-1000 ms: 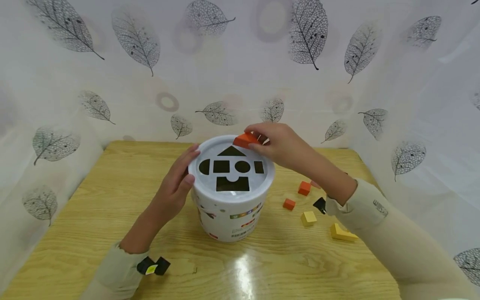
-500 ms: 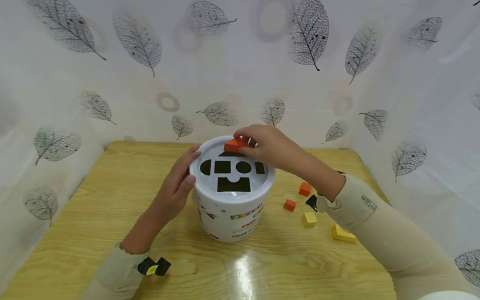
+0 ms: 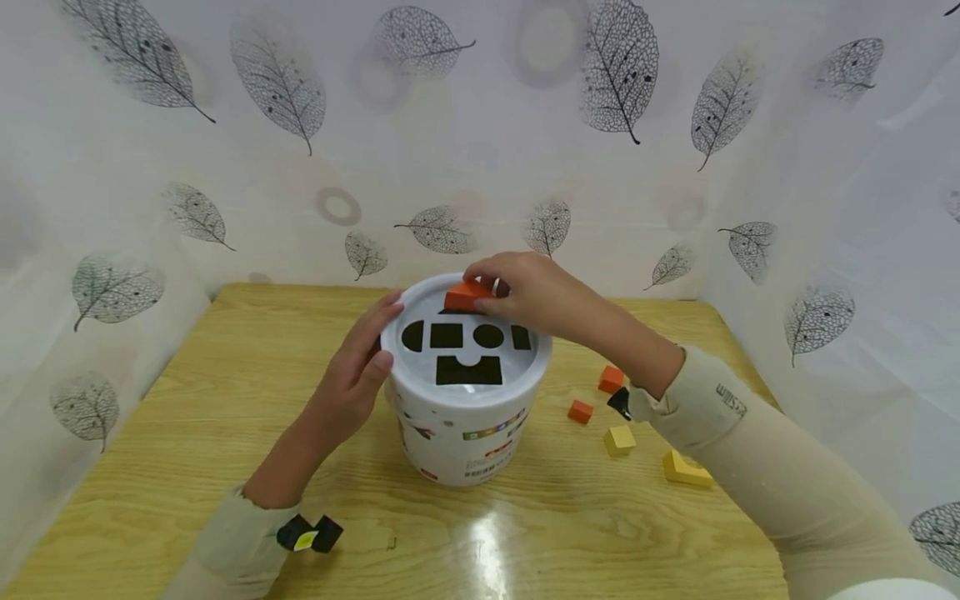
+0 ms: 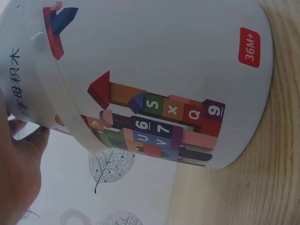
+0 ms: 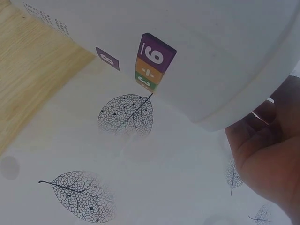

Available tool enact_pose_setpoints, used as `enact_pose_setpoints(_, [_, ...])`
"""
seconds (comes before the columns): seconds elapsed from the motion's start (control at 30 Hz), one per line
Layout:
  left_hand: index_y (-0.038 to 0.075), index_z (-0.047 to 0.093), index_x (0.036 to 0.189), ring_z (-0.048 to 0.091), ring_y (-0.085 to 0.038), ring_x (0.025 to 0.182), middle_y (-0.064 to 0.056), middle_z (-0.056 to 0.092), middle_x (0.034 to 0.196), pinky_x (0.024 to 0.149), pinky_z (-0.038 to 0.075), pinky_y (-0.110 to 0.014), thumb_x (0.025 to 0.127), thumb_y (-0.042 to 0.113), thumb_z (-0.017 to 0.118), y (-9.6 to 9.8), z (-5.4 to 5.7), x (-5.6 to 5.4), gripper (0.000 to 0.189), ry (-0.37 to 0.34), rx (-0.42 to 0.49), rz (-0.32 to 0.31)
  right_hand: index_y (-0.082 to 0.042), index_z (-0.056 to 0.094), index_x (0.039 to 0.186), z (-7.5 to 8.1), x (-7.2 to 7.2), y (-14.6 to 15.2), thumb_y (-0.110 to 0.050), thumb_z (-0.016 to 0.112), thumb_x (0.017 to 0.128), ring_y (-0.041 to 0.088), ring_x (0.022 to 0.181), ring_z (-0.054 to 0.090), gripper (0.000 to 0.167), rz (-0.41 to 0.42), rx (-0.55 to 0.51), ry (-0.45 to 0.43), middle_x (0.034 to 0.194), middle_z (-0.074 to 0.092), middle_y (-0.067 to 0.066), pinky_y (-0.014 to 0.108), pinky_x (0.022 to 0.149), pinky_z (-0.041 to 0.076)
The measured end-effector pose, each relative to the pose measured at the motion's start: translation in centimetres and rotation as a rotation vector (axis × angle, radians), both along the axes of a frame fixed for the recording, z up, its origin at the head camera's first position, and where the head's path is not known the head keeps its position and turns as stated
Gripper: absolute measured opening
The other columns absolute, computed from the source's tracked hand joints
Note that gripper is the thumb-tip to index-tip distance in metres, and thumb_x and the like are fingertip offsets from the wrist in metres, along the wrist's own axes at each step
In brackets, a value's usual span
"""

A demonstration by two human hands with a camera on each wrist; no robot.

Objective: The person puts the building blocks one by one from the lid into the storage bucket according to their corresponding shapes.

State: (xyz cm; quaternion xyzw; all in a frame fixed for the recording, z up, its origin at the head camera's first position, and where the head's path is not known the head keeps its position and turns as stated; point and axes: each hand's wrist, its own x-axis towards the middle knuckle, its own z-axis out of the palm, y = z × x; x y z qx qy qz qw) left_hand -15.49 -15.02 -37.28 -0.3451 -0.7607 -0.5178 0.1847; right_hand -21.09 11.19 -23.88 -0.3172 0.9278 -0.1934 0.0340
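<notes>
A white bucket (image 3: 457,442) stands upright on the table, with a lid (image 3: 412,371) cut with several dark shaped holes. My left hand (image 3: 348,375) rests its fingers and thumb against the left side of the lid's rim. My right hand (image 3: 525,283), reaching in from the right, pinches an orange-red block (image 3: 461,297) between thumb and fingers. The block sits over the triangular hole at the back of the lid and covers most of it. In the right wrist view the bucket wall (image 5: 197,56) hides the block and fingertips.
Right of the bucket, two orange blocks (image 3: 580,412) and two yellow ones, a small block (image 3: 619,440) and a longer block (image 3: 684,469), lie on the wooden table (image 3: 247,358). A leaf-patterned white curtain (image 3: 480,150) surrounds the table's back and sides.
My right hand has carried the orange-red block leftward from the lid's back right edge to over the triangular hole and lowered it slightly. The left hand keeps its place.
</notes>
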Motion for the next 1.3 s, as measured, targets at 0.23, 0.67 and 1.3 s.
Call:
enact_pose_setpoints(0.23, [0.007,0.035,0.156,0.023,-0.026,0.154,-0.012,0.027,0.165,0.125,0.022,-0.026,0.109,0.023,0.043,0.0,0.1,0.1,0.050,-0.001,0.004,0.000,-0.015,0.066,0.131,0.1,0.1,-0.3,-0.023,0.070,0.096,0.017,0.100,0.061,0.036,0.001,0.030,-0.015,0.111,0.069,-0.001,0.032,0.086,0.056])
enact_pose_setpoints(0.67, [0.009,0.035,0.156,0.022,-0.026,0.154,-0.009,0.027,0.166,0.125,0.022,-0.026,0.109,0.025,0.043,0.1,0.1,0.2,0.050,-0.010,-0.001,0.005,-0.010,0.065,0.132,-0.2,0.2,0.7,-0.023,0.069,0.096,0.018,0.097,0.064,0.037,-0.018,-0.015,-0.003,0.108,0.070,0.003,0.033,0.083,0.056])
enact_pose_setpoints(1.3, [0.007,0.035,0.156,0.023,-0.025,0.154,-0.015,0.027,0.165,0.125,0.023,-0.027,0.109,0.022,0.043,0.2,0.0,0.1,0.050,0.001,0.026,-0.011,-0.011,0.064,0.132,-0.7,1.4,7.1,-0.023,0.066,0.099,0.020,0.104,0.063,0.036,-0.131,-0.209,0.005,0.114,0.066,0.007,0.040,0.092,0.057])
